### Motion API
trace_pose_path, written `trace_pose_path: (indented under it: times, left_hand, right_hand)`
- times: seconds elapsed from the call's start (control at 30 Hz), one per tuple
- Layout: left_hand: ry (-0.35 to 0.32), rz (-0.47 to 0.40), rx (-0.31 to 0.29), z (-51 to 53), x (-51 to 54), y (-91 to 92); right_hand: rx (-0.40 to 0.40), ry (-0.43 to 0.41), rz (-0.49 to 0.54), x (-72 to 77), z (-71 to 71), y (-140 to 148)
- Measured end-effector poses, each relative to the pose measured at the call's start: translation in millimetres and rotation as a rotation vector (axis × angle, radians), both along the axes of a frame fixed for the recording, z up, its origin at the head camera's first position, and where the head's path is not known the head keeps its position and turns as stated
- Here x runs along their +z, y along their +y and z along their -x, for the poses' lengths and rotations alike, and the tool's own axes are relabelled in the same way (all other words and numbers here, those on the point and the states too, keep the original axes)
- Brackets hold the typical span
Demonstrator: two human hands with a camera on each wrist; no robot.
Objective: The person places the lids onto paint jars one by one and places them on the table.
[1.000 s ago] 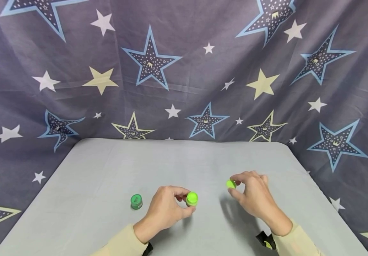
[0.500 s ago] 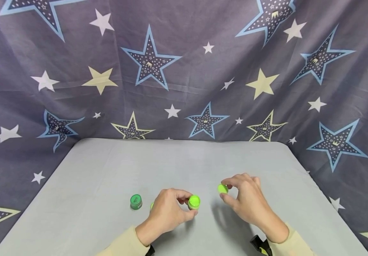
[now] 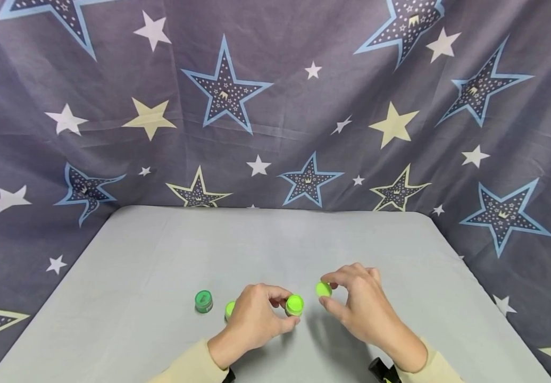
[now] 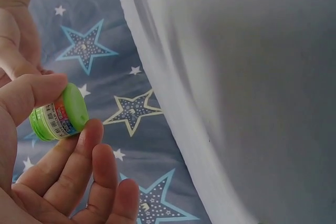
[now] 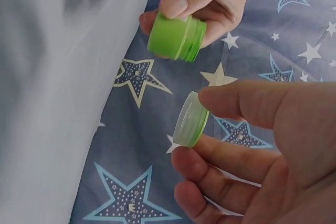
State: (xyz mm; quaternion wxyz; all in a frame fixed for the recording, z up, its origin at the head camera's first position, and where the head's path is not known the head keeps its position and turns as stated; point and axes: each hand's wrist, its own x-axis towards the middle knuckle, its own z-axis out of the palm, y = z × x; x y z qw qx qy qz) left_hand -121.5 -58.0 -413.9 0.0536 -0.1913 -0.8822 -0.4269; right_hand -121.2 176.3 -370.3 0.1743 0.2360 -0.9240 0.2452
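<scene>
My left hand pinches a small lime-green jar between thumb and fingertips, above the table. The jar's printed label shows in the left wrist view, where the thumb presses on its side. To the right, my right hand holds a round green lid by its rim, between thumb and fingers. Lid and jar are apart. In the right wrist view the hollow inside of the lid faces toward the jar.
A dark green jar stands on the grey-white table, left of my left hand. Close behind that hand is another lime-green jar, partly hidden. A star-patterned cloth hangs along the table's back and sides.
My right hand has moved left with the lid, closer to the jar. The left hand has shifted slightly right, and the lime-green jar behind it has come into sight.
</scene>
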Motion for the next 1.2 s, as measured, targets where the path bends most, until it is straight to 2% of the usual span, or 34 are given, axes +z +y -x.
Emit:
trace_pose_path:
  times: [0.17, 0.4, 0.73, 1.2]
  left_hand:
    - [-0.001, -0.008, -0.006, -0.3, -0.5, 1.3]
    - [-0.01, -0.01, -0.01, -1.0, -0.9, 4.7]
    - [-0.029, -0.006, -0.014, -1.8, -1.1, 5.0]
    - [-0.014, -0.009, -0.017, -3.9, -1.1, 5.6]
  right_hand:
    - [0.018, 0.007, -0.006, 1.0, -4.5, -5.7]
    - [0.03, -0.024, 0.002, 1.0, -8.9, -11.0]
    - [0.098, -0.008, 0.015, -1.9, -12.7, -17.6]
    - [0.15, -0.006, 0.026, -4.9, -15.6, -25.7]
